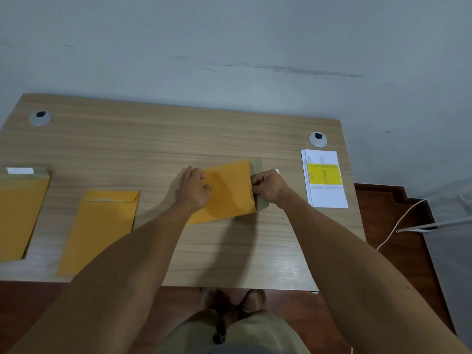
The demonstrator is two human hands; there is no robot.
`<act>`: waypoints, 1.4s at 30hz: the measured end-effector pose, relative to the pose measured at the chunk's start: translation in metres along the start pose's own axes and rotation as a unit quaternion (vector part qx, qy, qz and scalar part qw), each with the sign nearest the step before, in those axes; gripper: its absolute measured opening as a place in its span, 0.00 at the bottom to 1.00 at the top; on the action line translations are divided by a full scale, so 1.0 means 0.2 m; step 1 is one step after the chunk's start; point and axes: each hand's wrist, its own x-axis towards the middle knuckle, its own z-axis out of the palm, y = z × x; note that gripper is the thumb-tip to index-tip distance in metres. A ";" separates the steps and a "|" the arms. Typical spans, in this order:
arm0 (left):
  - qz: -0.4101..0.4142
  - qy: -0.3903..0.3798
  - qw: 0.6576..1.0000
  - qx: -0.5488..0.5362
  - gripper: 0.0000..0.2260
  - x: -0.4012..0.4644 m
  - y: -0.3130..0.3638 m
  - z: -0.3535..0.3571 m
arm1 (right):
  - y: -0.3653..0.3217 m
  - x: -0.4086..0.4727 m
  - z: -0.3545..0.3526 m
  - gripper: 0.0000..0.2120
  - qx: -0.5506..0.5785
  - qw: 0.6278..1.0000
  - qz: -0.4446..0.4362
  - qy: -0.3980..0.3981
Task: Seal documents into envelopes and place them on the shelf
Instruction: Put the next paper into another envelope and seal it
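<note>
the envelope (227, 192) in hand lies flat at the middle of the desk (158, 139), its open end toward the right of the frame. the left hand (194, 190) rests on its left part, fingers loosely together and pressing down, holding nothing. the right hand (267, 186) is curled tight at the open end, pinching something small against the grey flap (259, 166); whether that is a peel strip or the flap's own edge is too small to tell. a white corner (277, 171) shows just past the knuckles, likely the document inside or the strip.

the step looks like sealing this one. to do it well, keep the left palm weighted so the paper does not slide toward the pull. make sure the document sits fully inside before folding, or it will catch in the glue line. fold the flap along its crease, square to the edges, then rub from the middle outward to both ends so no bubble or lifted corner is left.

two more envelopes wait at the lower left: a closed-looking one (99, 226) near centre-left and another (21, 213) at the frame edge with a white sheet (20, 170) poking from its top. a stack of papers (325, 178) with a yellow block lies to the right, well apart. no shelf is in view, so placing comes later.
</note>
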 end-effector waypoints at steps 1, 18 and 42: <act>-0.005 -0.027 0.999 0.021 0.10 0.00 -0.04 0.00 | 0.01 0.00 0.00 0.09 -0.006 1.000 0.003 -0.010; 0.003 -0.061 0.974 0.216 0.16 -0.08 -0.06 0.00 | 0.23 0.03 0.07 0.13 0.008 0.990 0.110 0.091; -0.093 0.023 0.991 -0.095 0.28 0.23 0.00 -0.02 | 0.21 0.05 0.18 0.39 -0.458 0.881 -0.109 -0.044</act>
